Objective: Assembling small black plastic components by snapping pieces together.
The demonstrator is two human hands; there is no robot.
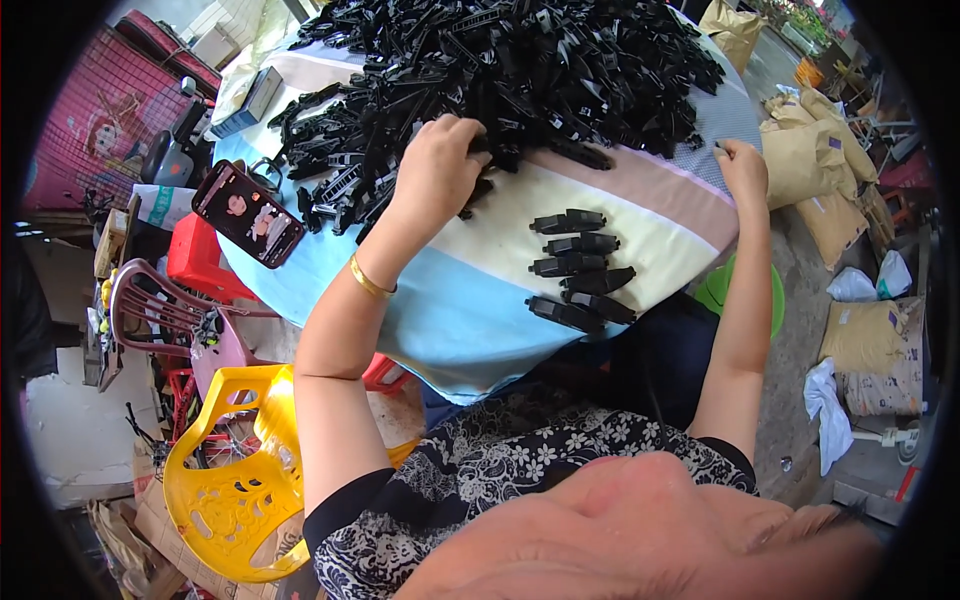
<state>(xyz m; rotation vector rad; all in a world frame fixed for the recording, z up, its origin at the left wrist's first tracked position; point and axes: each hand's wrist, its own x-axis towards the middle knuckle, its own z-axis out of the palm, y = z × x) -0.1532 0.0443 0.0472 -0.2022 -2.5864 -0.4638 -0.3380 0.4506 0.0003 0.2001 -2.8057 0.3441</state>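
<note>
A large heap of black plastic parts [560, 80] covers the far side of the cloth-covered table [470, 315]. My left hand [440, 165], with a gold bangle [370, 278] on its wrist, reaches to the heap's near edge. Its fingers are curled in among the parts; what they hold, if anything, is hidden. At the table's right edge my right hand [743, 175] is closed in a pinch; a tiny dark spot shows at the fingertips, too small to name. Several black clip-like pieces [568, 265] lie in a loose group of rows on the cloth between my arms.
A phone [248, 214] with a lit screen lies at the table's left edge, near a blue-and-white box [247, 103]. Yellow [240, 470] and pink [165, 310] plastic chairs stand left. A green basin [745, 295] and brown sacks [815, 150] are at right.
</note>
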